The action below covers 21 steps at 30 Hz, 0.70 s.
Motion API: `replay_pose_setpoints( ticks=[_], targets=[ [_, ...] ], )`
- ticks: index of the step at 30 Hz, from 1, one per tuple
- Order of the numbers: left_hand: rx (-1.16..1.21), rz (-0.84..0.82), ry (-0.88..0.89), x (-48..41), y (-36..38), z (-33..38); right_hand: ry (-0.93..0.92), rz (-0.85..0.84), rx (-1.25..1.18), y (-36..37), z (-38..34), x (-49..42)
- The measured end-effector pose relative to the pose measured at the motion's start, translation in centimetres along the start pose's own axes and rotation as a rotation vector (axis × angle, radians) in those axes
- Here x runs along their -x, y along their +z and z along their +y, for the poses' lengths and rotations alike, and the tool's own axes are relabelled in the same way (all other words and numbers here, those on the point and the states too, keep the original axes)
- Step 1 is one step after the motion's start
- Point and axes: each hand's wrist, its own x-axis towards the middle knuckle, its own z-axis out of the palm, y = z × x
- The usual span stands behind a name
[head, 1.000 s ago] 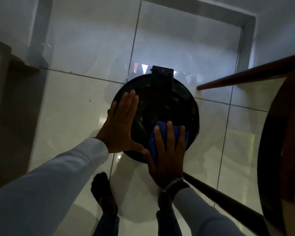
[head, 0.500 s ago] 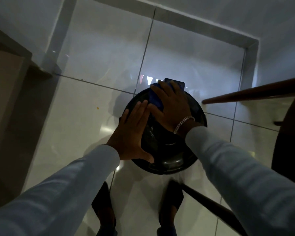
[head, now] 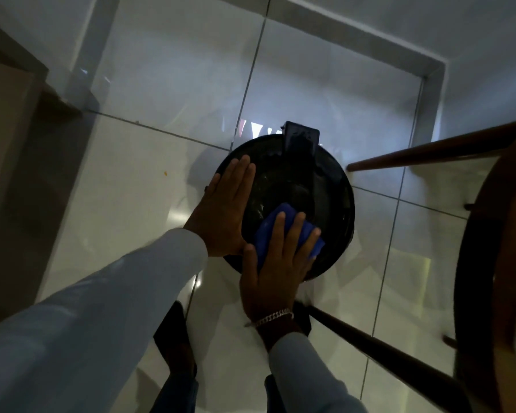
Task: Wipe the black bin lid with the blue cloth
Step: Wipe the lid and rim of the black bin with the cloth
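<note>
- Two hands rest on a round black bin lid (head: pixel 325 186), which stands on a glossy white tiled floor (head: pixel 125 186) near the corner of the room.
- At the far left, a brown wooden piece of furniture (head: pixel 3 144) stands beside the wall.
- Left hand (head: pixel 224 210): spread flat, fingers straight and together, palm pressed on the lid's left edge, holding nothing; a pale long sleeve (head: pixel 102 317) covers the arm.
- Blue cloth (head: pixel 274 231): a folded pad lying on the near part of the lid, just right of the left hand's thumb.
- Right hand (head: pixel 277 263): fingers spread and laid flat over the cloth, pressing it onto the lid, with a silver chain bracelet (head: pixel 270 317) at the wrist.
- At the lid's far rim a black rectangular hinge tab (head: pixel 301 138) juts out.
- To the right, the dark wooden legs and round frame of a chair (head: pixel 489 263) stand close by the bin.
</note>
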Motion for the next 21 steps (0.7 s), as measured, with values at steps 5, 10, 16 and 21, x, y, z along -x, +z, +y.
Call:
replay_pose_setpoints(
  ticks=[5,10,16,21],
  targets=[
    [0.015,-0.242,0.025,-0.1,-3.6,-0.2,-0.14,-0.101,-0.247,-4.4,1.6,-0.5],
    [0.247,0.283,-0.192,2.7,-3.3,4.3,-0.115,0.043,-0.237,-8.4,4.4,-9.6],
    [0.017,0.161,-0.344,2.0,1.0,9.1,-0.422,-0.157,0.108,-6.1,5.0,-14.8],
    [0.39,0.363,-0.293,1.0,-0.4,8.1,-0.458,-0.052,0.155,-5.0,5.5,-14.4]
  ],
)
